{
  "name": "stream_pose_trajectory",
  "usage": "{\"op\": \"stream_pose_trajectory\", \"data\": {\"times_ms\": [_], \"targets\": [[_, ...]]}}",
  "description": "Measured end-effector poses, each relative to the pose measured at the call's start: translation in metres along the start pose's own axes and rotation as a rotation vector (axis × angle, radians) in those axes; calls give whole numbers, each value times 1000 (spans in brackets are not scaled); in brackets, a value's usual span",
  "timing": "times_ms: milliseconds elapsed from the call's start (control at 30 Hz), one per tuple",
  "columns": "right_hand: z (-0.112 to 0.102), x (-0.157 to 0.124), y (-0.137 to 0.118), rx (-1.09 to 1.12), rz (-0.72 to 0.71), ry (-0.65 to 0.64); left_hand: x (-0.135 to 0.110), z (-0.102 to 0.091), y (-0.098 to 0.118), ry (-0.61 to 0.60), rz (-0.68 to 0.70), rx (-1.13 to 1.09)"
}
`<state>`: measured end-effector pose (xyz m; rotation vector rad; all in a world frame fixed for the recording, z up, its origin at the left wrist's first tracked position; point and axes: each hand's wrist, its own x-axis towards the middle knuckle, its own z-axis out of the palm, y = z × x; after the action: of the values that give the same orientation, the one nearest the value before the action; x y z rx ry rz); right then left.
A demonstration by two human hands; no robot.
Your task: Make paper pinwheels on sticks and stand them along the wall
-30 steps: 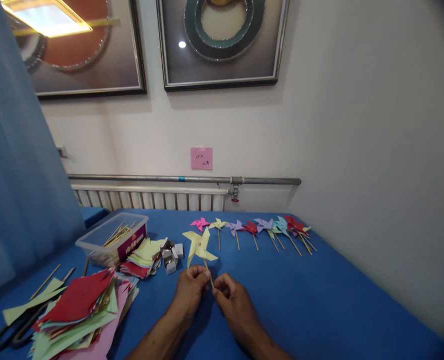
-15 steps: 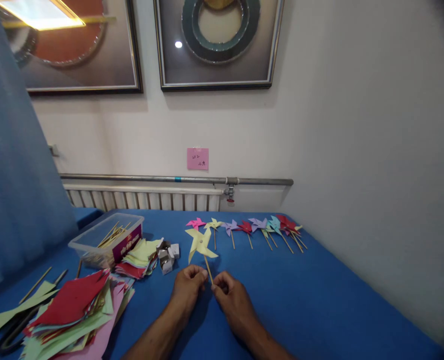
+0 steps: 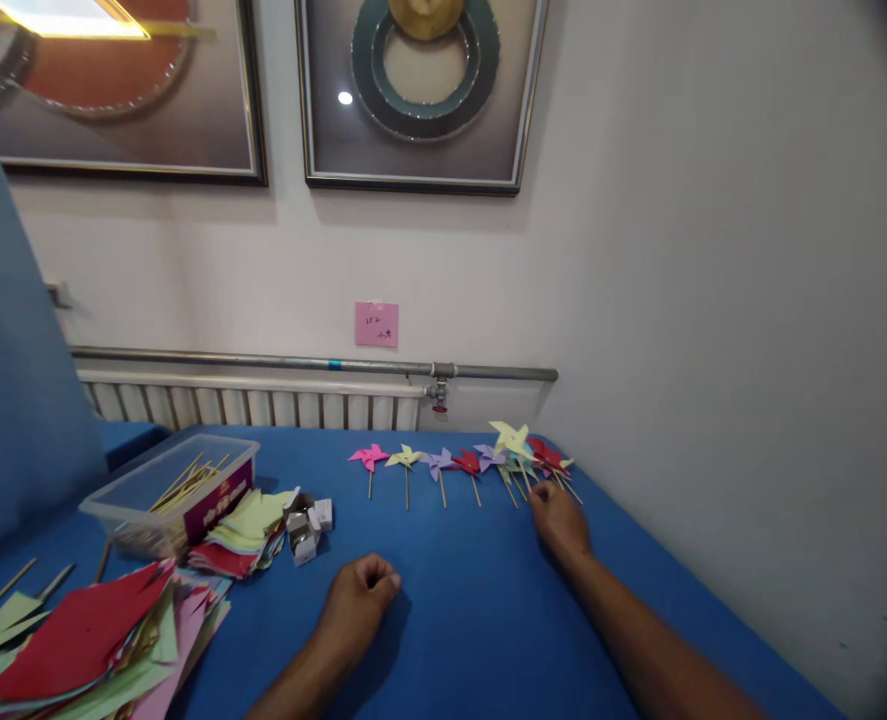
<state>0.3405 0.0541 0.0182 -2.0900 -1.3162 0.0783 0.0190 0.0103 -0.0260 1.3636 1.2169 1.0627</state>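
Observation:
A pale yellow paper pinwheel [image 3: 512, 439] is held up by its thin wooden stick, pinched in the fingers of my right hand [image 3: 561, 520]. It is over the right end of a row of finished pinwheels and partly covers a light blue one. My left hand [image 3: 359, 600] rests near the front middle of the blue table, fingers curled in and thumb against them, with nothing visible in it. In the row lie a pink pinwheel [image 3: 370, 457], a small yellow pinwheel [image 3: 406, 457], purple ones, a red pinwheel [image 3: 467, 462] and a bunch at the right.
A clear plastic box [image 3: 124, 500] with wooden sticks stands at left. Beside it lie a stack of cut paper [image 3: 244, 530] and small open white boxes [image 3: 306, 527]. A larger pile of coloured paper [image 3: 75, 640] covers the front left. The wall [image 3: 713, 350] borders the table's right side.
My right hand has carried the yellow pinwheel forward and right to the end of the row. My left hand has let go of it and stayed near the middle. The view has shifted right.

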Motion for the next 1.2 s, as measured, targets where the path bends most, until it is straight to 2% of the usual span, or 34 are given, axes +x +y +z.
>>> {"op": "stream_pose_trajectory", "data": {"times_ms": [133,300,567,867,1200], "targets": [[-1,11,16,-119,45,25,1,0,-5,-15,33,55],[7,14,17,-196,14,33,-1,-1,-6,-29,60,166],[11,18,20,-290,29,-9,-2,-2,-2,-90,20,251],[12,20,21,-323,6,-10,-1,-3,-8,-131,28,270],[13,19,24,-330,-3,-9,-1,-2,-4,-126,24,328]]}}
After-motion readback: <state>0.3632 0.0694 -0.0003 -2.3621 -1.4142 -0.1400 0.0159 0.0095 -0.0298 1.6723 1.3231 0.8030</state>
